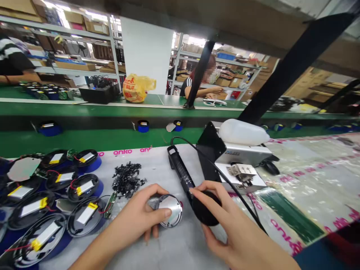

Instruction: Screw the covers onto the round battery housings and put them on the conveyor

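Observation:
My left hand (150, 215) is closed around a small round part with a silvery metal face (172, 210), its thumb lying over the face. Close by on the right, my right hand (225, 217) grips a black round disc (206, 210) by its edges. A long black hand tool (181, 168) lies on the plastic-covered bench just beyond the disc; where its lower end meets the disc I cannot make out. To the left of my left hand is a heap of small black pieces (128, 180).
Blue round housings with batteries and wires (87, 213) crowd the left. A metal machine with a white bottle (243, 133) stands to the right, near a black cable (225, 176). Behind runs a green conveyor (112, 137) carrying several housings. A person (197, 84) sits beyond it.

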Tool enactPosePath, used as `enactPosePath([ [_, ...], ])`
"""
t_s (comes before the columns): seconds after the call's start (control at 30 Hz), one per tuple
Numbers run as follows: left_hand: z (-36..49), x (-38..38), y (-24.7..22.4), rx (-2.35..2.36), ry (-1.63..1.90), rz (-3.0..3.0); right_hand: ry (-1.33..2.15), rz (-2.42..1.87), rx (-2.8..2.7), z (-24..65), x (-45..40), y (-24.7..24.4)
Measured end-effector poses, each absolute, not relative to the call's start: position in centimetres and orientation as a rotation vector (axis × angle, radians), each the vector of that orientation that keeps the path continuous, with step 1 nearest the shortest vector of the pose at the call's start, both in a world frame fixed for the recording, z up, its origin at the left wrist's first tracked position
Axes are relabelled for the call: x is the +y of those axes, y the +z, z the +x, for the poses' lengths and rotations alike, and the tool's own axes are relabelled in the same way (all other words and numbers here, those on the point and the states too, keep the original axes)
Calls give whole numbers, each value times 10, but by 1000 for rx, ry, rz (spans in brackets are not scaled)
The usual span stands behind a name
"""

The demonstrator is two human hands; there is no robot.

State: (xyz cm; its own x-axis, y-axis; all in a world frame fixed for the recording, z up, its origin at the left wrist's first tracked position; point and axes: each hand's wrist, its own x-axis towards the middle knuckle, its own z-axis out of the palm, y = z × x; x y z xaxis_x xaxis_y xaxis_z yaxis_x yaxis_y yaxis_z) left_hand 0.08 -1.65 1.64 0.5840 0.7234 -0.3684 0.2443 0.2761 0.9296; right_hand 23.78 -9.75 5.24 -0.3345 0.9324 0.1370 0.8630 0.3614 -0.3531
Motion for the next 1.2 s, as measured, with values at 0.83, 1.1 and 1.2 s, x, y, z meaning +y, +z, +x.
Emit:
enactPosePath([
  [0.83, 2, -19, 16, 841, 524, 1301, 843, -1192, -1699, 223, -101, 24],
  [1.1, 2, -21, 15, 856, 491, 1184, 575, -1290, -1893, 223, -90, 10],
  [1.2, 3, -20, 15, 856, 463, 1152, 559, -1344, -1929, 224, -92, 8],
])
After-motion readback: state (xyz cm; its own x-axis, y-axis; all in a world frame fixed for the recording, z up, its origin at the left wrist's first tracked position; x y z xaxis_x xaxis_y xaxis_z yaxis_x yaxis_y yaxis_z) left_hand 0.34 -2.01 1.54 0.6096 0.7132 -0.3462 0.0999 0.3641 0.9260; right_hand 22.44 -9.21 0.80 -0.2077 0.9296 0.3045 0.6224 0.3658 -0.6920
